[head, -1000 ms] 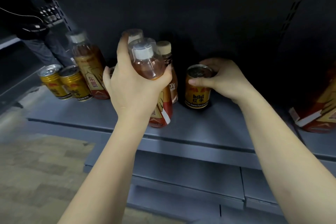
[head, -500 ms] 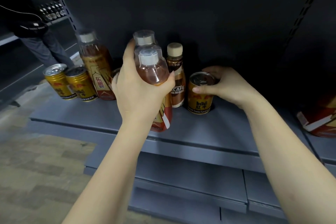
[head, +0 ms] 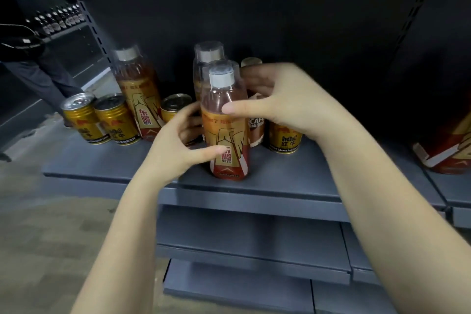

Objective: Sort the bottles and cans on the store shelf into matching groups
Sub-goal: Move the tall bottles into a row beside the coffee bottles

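A clear-capped energy drink bottle [head: 229, 132] with an orange and red label stands near the front of the grey shelf [head: 293, 176]. My left hand [head: 175, 150] wraps its lower left side, thumb on the label. My right hand [head: 288, 102] comes from the right, with its thumb on the bottle's shoulder and its fingers behind. A matching bottle [head: 207, 58] stands right behind, and another [head: 137, 94] to the left. A brown coffee bottle [head: 256, 130] and a gold Red Bull can [head: 285, 140] stand under my right hand. More gold cans [head: 79, 120] [head: 114, 120] [head: 175, 107] sit at the left.
A large bottle with the same orange and red label [head: 448, 145] shows at the right edge on the adjoining shelf. Lower grey shelves [head: 254, 234] jut out below. A person's legs [head: 38, 79] stand in the aisle at far left, beside another rack of bottles.
The front bottle now rests on the shelf and my left hand has slid down from its neck to its label. My right hand has let go of the Red Bull can and moved left onto the bottle.
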